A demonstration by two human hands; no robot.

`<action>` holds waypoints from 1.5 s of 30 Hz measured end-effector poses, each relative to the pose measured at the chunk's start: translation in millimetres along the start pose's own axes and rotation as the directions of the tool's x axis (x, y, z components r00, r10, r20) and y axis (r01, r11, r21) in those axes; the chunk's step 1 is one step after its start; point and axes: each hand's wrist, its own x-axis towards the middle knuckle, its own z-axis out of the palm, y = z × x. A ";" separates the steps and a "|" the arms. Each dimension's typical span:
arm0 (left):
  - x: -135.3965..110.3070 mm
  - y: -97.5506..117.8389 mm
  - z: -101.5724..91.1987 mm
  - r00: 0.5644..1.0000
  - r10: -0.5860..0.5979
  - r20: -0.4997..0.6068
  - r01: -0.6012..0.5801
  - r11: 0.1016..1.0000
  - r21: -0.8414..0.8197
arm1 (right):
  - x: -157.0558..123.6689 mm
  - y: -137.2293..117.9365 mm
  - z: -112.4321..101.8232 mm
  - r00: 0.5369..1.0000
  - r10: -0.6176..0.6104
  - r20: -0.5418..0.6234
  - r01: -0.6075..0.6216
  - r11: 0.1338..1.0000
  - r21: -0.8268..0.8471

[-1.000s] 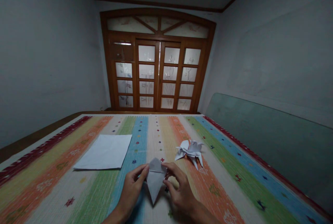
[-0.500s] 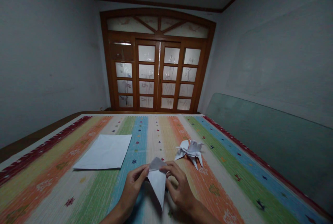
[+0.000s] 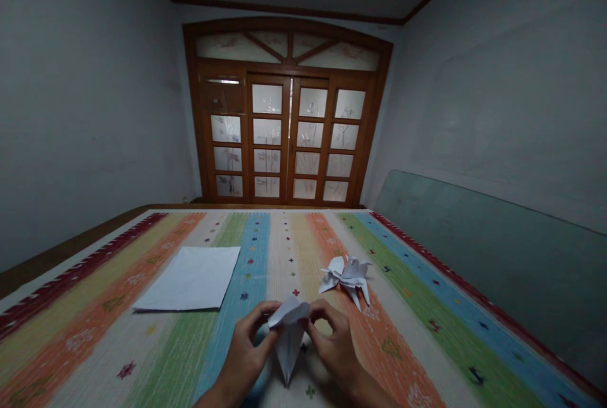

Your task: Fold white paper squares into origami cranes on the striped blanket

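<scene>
Between my hands is a folded piece of white paper [image 3: 288, 348], its narrow point directed toward me and its wider top flaring out. My left hand [image 3: 247, 348] pinches the upper left edge between thumb and fingers. On the other side, my right hand [image 3: 334, 345] pinches the upper right edge the same way. Beyond my right hand lies a white folded paper figure [image 3: 348, 276] with several pointed petals or legs. A stack of square white paper [image 3: 192, 278] rests to the left, beyond my left hand.
A striped cloth [image 3: 180, 364] in several colours covers the table. Along the right side stands a pale green board or panel [image 3: 474, 250]. Wooden doors with glass panes [image 3: 289, 136] are at the far end of the room.
The folded paper's top flap has opened and tipped toward me, and its lower point has shifted slightly left. Both hands have turned a little with it. The stack and paper figure stay put.
</scene>
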 end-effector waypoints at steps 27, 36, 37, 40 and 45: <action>-0.6 14.3 9.9 0.977 -0.185 -0.106 0.162 0.968 -0.193 | -6.8 -1.1 10.4 0.967 0.254 -0.015 -0.236 0.917 0.323; -1.7 13.1 10.5 0.980 -0.196 -0.043 0.187 0.970 -0.157 | 0.7 -4.0 8.4 0.925 0.379 0.023 -0.370 0.886 0.279; -1.6 13.4 10.5 0.979 -0.198 -0.041 0.190 0.970 -0.151 | 1.0 -4.5 8.2 0.925 0.380 0.017 -0.371 0.889 0.267; -0.9 12.7 11.0 0.972 -0.227 -0.056 0.216 0.965 -0.150 | 0.8 -5.8 8.2 0.927 0.375 0.013 -0.367 0.899 0.240; -0.6 9.5 12.2 0.959 -0.272 -0.076 0.257 0.951 -0.170 | 0.7 -6.1 9.8 0.923 0.384 0.016 -0.376 0.896 0.236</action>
